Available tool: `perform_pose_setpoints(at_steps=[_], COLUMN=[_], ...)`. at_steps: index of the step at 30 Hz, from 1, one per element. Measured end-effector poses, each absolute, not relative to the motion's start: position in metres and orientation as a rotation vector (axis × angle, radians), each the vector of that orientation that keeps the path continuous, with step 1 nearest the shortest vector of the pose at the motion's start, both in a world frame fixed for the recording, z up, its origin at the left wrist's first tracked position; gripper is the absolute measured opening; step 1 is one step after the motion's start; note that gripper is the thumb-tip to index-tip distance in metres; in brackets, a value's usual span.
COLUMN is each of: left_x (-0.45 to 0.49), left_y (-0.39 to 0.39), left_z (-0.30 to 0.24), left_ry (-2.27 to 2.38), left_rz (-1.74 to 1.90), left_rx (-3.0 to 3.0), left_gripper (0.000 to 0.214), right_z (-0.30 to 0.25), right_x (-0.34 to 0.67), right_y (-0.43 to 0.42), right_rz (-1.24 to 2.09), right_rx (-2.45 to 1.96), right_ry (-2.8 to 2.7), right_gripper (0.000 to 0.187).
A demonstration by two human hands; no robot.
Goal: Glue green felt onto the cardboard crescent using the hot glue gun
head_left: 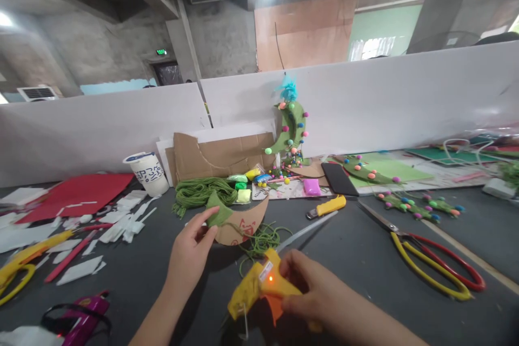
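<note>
My left hand (187, 254) pinches the left end of a crescent-shaped piece of cardboard (247, 221). That end is covered in green yarn (217, 210), while the rest is bare brown with red print. Loose green yarn (265, 240) lies tangled just right of the crescent. In front of me, my right hand (312, 286) is closed around a yellow hot glue gun (248, 287) with an orange trigger and a lit orange light. Its nozzle end points down and left, and a clear glue stick (310, 228) sticks out of its back.
Red-and-yellow-handled scissors (430, 262) and a yellow utility knife (330, 206) lie to the right. A decorated green crescent (300, 124) stands at the back. On the left are a white cup (148, 175), paper scraps and a purple glue gun (87, 319).
</note>
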State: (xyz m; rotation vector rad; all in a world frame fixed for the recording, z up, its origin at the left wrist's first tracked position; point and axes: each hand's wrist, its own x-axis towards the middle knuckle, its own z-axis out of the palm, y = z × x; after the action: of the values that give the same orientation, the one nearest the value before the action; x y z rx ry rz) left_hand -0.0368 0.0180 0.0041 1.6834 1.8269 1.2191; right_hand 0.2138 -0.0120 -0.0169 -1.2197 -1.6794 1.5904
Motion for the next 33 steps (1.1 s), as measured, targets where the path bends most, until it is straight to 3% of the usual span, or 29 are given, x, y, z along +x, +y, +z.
perform_pose_setpoints(at_steps=[3, 7, 10, 14, 20, 24, 33], left_x=[-0.037, -0.029, -0.020, -0.011, -0.004, -0.003, 0.002], left_y=[0.017, 0.014, 0.010, 0.005, 0.001, 0.000, -0.004], left_z=[0.006, 0.007, 0.004, 0.000, -0.002, -0.004, 0.002], left_ry=[1.822, 1.793, 1.751, 1.689, 1.613, 1.596, 1.592], left_rz=[1.220, 1.194, 1.161, 1.116, 1.103, 1.101, 1.112], left_rx=[1.688, 1.709, 1.739, 1.779, 1.794, 1.779, 1.767], left_gripper=[0.040, 0.037, 0.034, 0.033, 0.033, 0.033, 0.033], right_z=[-0.004, 0.004, -0.001, -0.009, -0.003, -0.001, -0.002], right_x=[0.215, 0.216, 0.214, 0.215, 0.215, 0.211, 0.207], right_y=[-0.012, -0.017, -0.017, -0.012, -0.013, -0.017, -0.020], right_rz=[1.808, 1.844, 1.861, 1.660, 1.317, 1.123, 1.099], right_rx=[-1.120, -1.265, -1.175, -1.188, -1.062, -1.192, -1.219], right_ry=[-1.460, -1.327, -1.273, -1.313, -1.590, -1.673, -1.727], right_gripper=[0.037, 0.015, 0.017, 0.010, 0.019, 0.008, 0.005])
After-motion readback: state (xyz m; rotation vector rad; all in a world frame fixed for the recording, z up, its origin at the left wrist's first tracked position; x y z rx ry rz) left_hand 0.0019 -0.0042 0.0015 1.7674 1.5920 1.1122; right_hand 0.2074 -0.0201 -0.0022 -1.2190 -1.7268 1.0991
